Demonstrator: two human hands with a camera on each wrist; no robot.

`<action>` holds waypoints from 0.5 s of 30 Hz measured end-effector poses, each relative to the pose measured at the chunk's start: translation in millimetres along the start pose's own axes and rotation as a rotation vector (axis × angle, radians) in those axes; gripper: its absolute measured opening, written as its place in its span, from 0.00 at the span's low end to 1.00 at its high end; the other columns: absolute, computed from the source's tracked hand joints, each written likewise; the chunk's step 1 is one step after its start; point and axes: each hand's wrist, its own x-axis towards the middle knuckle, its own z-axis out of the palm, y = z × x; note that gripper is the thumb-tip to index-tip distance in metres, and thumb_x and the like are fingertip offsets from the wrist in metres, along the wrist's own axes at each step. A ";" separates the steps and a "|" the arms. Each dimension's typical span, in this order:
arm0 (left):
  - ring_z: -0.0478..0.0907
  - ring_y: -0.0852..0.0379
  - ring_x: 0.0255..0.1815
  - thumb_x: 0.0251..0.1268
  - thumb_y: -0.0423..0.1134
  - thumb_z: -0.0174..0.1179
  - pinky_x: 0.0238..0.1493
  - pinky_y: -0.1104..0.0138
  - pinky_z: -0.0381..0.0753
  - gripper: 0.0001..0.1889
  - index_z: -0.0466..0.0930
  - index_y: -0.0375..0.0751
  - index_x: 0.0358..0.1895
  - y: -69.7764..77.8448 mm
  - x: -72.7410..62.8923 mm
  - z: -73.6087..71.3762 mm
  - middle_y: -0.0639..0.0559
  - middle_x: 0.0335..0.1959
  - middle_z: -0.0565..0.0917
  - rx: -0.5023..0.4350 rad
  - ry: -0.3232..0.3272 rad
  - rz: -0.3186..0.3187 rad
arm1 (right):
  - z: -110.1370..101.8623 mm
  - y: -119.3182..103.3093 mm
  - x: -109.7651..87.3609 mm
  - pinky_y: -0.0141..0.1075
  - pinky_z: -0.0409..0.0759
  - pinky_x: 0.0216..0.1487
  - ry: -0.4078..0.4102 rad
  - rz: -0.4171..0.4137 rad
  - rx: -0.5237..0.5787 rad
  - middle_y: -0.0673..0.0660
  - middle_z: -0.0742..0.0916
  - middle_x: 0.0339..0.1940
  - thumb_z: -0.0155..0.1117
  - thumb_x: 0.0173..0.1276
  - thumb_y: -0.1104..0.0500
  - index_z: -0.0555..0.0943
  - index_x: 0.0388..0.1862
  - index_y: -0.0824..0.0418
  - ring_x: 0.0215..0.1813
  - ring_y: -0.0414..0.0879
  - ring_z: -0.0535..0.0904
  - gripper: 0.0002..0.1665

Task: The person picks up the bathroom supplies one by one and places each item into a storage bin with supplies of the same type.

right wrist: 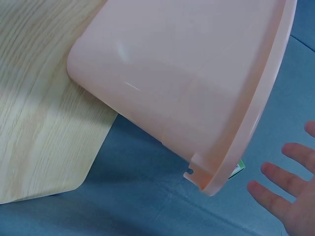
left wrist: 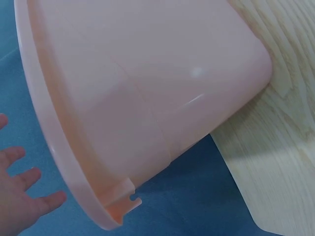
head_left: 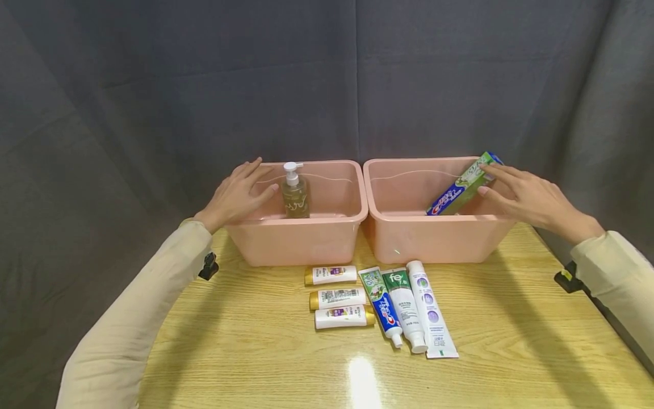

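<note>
At the outer left end of the left pink bin (head_left: 291, 244), my left hand (head_left: 236, 192) spreads over the rim with its fingers apart. Inside that bin stands a pump bottle (head_left: 296, 199) with a white pump head. My right hand (head_left: 533, 199) hovers over the outer right end of the right pink bin (head_left: 439, 241), fingers extended. A green and blue toothpaste box (head_left: 462, 184) leans in this bin, its upper end overlapped by my right fingertips. The left wrist view shows my spread left fingers (left wrist: 24, 179) beside the rim, and the right wrist view has my right fingers (right wrist: 285, 179) likewise.
Three small white bottles (head_left: 334, 275) with gold caps lie in front of the bins. Next to them are three toothpaste tubes (head_left: 403, 307), side by side. The bins touch at their rims on the wooden table (head_left: 255, 352), with a dark curtain (head_left: 317, 79) behind.
</note>
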 end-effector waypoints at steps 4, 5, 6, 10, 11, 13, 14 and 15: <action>0.48 0.40 0.78 0.71 0.62 0.49 0.69 0.36 0.54 0.32 0.63 0.58 0.75 1.3 -0.1 0.4 0.46 0.80 0.53 -0.011 0.008 0.007 | -0.5 -0.1 -1.6 0.73 0.68 0.52 0.008 -0.015 -0.012 0.68 0.65 0.75 0.50 0.75 0.36 0.59 0.80 0.50 0.68 0.73 0.64 0.40; 0.48 0.41 0.78 0.71 0.62 0.50 0.69 0.36 0.55 0.32 0.63 0.58 0.75 1.7 -0.1 0.5 0.47 0.79 0.53 -0.015 0.012 0.010 | -0.7 -0.1 -2.1 0.73 0.68 0.52 0.010 -0.018 -0.015 0.67 0.65 0.75 0.50 0.75 0.36 0.59 0.79 0.50 0.68 0.73 0.65 0.40; 0.48 0.41 0.78 0.71 0.62 0.50 0.69 0.36 0.55 0.32 0.63 0.58 0.75 2.2 0.0 0.6 0.47 0.79 0.53 -0.020 0.015 0.015 | -0.9 0.0 -2.8 0.72 0.69 0.51 0.012 -0.021 -0.019 0.67 0.66 0.75 0.50 0.75 0.36 0.59 0.79 0.50 0.68 0.73 0.65 0.40; 0.48 0.41 0.78 0.71 0.62 0.51 0.69 0.36 0.54 0.32 0.65 0.56 0.74 5.1 0.1 1.1 0.47 0.79 0.54 -0.043 0.026 0.034 | -1.7 0.2 -6.0 0.72 0.70 0.50 0.006 -0.018 -0.020 0.69 0.65 0.75 0.50 0.75 0.37 0.59 0.80 0.51 0.67 0.74 0.65 0.40; 0.49 0.41 0.78 0.71 0.62 0.51 0.70 0.37 0.54 0.32 0.65 0.55 0.74 5.8 0.0 1.3 0.46 0.79 0.54 -0.046 0.028 0.039 | -2.0 0.0 -6.8 0.72 0.70 0.50 0.006 -0.017 -0.019 0.69 0.65 0.75 0.50 0.75 0.37 0.59 0.80 0.51 0.67 0.74 0.65 0.40; 0.49 0.41 0.78 0.72 0.62 0.50 0.71 0.38 0.53 0.32 0.66 0.53 0.74 6.7 0.0 1.7 0.46 0.79 0.55 -0.052 0.030 0.047 | -2.3 -0.7 -8.0 0.73 0.69 0.51 0.000 -0.014 -0.017 0.70 0.65 0.75 0.50 0.75 0.37 0.58 0.80 0.52 0.67 0.75 0.65 0.40; 0.48 0.41 0.78 0.72 0.62 0.50 0.71 0.39 0.52 0.32 0.66 0.53 0.74 7.0 -0.1 2.0 0.45 0.79 0.54 -0.055 0.029 0.048 | -2.4 -1.1 -8.4 0.73 0.69 0.51 -0.002 -0.013 -0.017 0.70 0.65 0.75 0.50 0.75 0.36 0.58 0.80 0.52 0.67 0.75 0.65 0.40; 0.48 0.41 0.78 0.72 0.62 0.50 0.72 0.40 0.52 0.32 0.66 0.53 0.74 7.4 -0.2 2.3 0.46 0.79 0.54 -0.058 0.028 0.048 | -2.6 -1.6 -8.8 0.73 0.69 0.51 -0.003 -0.014 -0.015 0.70 0.65 0.75 0.49 0.75 0.36 0.59 0.80 0.52 0.67 0.75 0.65 0.40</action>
